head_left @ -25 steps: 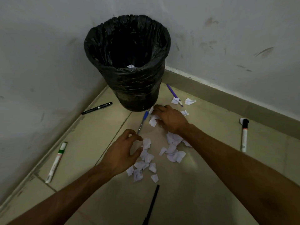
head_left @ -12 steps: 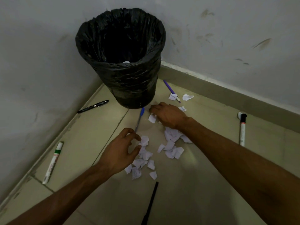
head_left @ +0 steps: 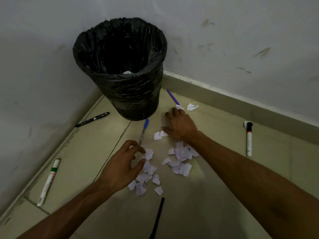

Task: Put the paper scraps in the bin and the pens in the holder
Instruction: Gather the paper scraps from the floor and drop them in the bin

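Note:
A black-lined bin point(head_left: 120, 94) stands in the floor corner with one white scrap inside. Several white paper scraps point(head_left: 181, 157) lie scattered on the tiles in front of it. My left hand point(head_left: 122, 168) hovers over the left cluster of scraps point(head_left: 146, 176), fingers curled and apart, holding nothing. My right hand point(head_left: 181, 125) lies palm down farther off, fingertips by a scrap on the purple pen point(head_left: 172, 97), thumb touching a scrap point(head_left: 158, 135). A blue pen point(head_left: 143, 131) lies between the hands. No pen holder is in sight.
A black pen point(head_left: 93, 119) and a green-banded white marker point(head_left: 49, 181) lie along the left wall. A black-capped white marker point(head_left: 249, 138) lies at the right. Another black pen point(head_left: 158, 218) lies near me. One loose scrap point(head_left: 192, 106) rests by the skirting.
My right hand has slid away from me, off the scrap near the bin, toward the purple pen. My left hand stays over the left scraps. The camera has shifted slightly.

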